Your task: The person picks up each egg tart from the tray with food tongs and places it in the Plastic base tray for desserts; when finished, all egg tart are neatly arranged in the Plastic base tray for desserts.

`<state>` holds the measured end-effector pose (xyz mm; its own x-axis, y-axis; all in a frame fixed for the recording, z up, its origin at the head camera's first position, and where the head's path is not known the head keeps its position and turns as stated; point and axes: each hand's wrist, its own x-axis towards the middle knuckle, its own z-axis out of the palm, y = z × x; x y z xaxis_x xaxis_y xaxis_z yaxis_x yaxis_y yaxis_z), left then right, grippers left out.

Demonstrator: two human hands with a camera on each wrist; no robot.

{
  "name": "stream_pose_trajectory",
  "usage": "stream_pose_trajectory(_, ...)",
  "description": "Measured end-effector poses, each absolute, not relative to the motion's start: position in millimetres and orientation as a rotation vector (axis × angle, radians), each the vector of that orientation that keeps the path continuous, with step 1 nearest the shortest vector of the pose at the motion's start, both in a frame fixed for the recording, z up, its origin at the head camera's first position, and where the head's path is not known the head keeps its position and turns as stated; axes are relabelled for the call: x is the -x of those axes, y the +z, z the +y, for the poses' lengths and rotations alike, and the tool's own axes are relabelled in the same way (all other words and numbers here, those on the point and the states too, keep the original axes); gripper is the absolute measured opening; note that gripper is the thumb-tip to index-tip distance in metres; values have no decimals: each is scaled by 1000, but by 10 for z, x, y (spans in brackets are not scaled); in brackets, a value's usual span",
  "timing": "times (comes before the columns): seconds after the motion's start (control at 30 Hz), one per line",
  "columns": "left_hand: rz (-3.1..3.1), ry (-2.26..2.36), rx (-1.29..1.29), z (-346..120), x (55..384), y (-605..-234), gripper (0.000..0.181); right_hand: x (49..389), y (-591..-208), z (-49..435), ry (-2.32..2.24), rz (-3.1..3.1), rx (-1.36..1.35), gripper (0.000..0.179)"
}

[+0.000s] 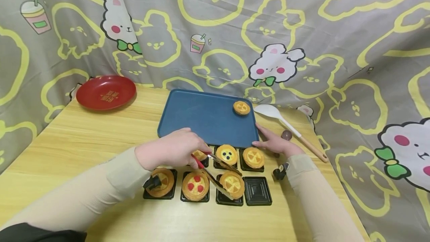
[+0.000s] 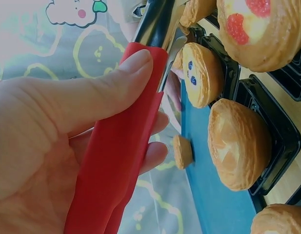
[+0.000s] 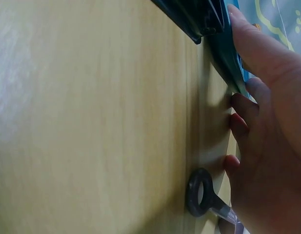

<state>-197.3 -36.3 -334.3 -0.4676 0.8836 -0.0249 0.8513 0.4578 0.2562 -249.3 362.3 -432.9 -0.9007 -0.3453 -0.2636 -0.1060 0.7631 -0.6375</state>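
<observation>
My left hand (image 1: 178, 146) grips the red handles of metal tongs (image 2: 126, 126), its thumb lying along one handle in the left wrist view. The tongs' arms reach around an egg tart with yellow wedges (image 1: 233, 183) in the front row, which overlaps a black square tart holder. My right hand (image 1: 277, 143) holds the near right corner of a blue tray (image 1: 201, 117). In the right wrist view its thumb lies against the tray's edge, and the other fingers curl below. One wedge-patterned tart (image 1: 241, 108) sits at the tray's far right.
Beside the tongs are a red-dotted tart (image 1: 195, 186), a blueberry tart (image 1: 226, 155) and several others in black holders. One black holder (image 1: 258, 191) is bare. A white spatula-like utensil (image 1: 292, 128) lies right, near a dark ring-ended object (image 3: 199, 192). A red plate (image 1: 106, 92) stands back left.
</observation>
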Motion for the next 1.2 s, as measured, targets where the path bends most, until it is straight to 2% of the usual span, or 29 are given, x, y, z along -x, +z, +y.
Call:
stream_pose_trajectory(0.33, 2506, 307, -1419, -377, 2062, -3293, 66, 2518, -4346, 3641, -906, 2596, 360, 96)
stream_pose_trajectory(0.63, 2485, 667, -1138, -398, 2872, -3018, 71, 2524, -4358, 3668, -897, 2619, 426, 97)
stream_pose_trajectory(0.77, 2661, 655, -901, -173, 3245, -3145, 71, 2537, -4360, 3670, -885, 2626, 406, 98)
stream_pose_trajectory(0.87, 2732, 624, -748, 22, 3449, -3294, 63, 2542, -4356, 3662, -880, 2618, 401, 97)
stream_pose_trajectory(1.0, 2773, 591, -633, 243, 3612, -3450, 55, 2558, -4357, 3657, -879, 2611, 400, 96)
stream_pose_trajectory(1.2, 2775, 553, -589, 517, 3723, -3608, 60, 2558, -4352, 3684, -885, 2613, 402, 97)
